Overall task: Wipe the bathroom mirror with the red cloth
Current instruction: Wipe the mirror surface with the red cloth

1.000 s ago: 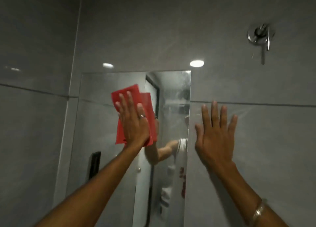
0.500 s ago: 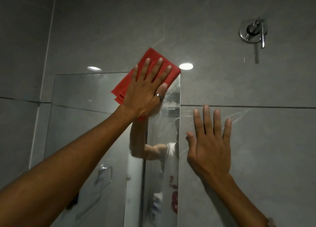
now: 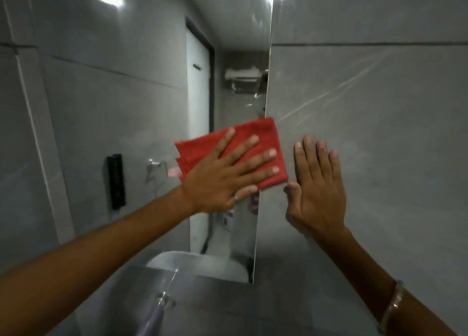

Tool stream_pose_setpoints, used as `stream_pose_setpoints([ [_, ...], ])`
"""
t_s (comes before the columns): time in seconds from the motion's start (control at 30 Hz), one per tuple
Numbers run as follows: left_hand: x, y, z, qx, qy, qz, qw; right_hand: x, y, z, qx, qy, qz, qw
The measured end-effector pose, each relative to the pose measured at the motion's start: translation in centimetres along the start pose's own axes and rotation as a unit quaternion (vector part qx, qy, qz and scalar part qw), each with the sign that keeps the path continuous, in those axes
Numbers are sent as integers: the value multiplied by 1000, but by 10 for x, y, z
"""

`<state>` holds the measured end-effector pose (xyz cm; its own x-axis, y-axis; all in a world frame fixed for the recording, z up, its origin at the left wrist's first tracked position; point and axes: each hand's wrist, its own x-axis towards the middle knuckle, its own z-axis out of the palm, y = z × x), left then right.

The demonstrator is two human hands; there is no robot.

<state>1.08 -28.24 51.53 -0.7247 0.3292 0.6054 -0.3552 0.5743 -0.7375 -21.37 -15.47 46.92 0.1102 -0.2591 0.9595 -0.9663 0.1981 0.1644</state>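
Note:
The bathroom mirror [image 3: 131, 87] fills the left and middle of the view, its right edge running down the grey tiled wall. A folded red cloth [image 3: 255, 138] lies flat against the mirror's right edge, partly overlapping the tile. My left hand [image 3: 225, 178] presses on the cloth with fingers spread, a ring on one finger. My right hand [image 3: 316, 186] rests flat on the wall tile just right of the mirror, fingers up, holding nothing; its thumb almost touches the cloth's lower corner.
A grey tiled wall [image 3: 379, 133] is to the right of the mirror. A chrome tap [image 3: 162, 300] and a basin edge [image 3: 177, 259] show below. The mirror reflects a white door, a black wall fitting and ceiling lights.
My left hand slid the cloth down from the mirror's top right corner to mid-height at its right edge. The view tilted down; the wall valve has left the frame.

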Motion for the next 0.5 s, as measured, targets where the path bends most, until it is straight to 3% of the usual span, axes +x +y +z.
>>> stream_pose_setpoints([
  [0.23, -145, 147, 57, -44, -72, 79, 993, -66, 15, 5, -47, -35, -49, 997],
  [0.4, -148, 144, 53, -71, -105, 137, 982, -74, 11, -9, -50, -63, -69, 994],
  [0.5, -114, 110, 40, -92, -88, 89, 988, -45, 7, -20, -34, -59, -67, 995],
])
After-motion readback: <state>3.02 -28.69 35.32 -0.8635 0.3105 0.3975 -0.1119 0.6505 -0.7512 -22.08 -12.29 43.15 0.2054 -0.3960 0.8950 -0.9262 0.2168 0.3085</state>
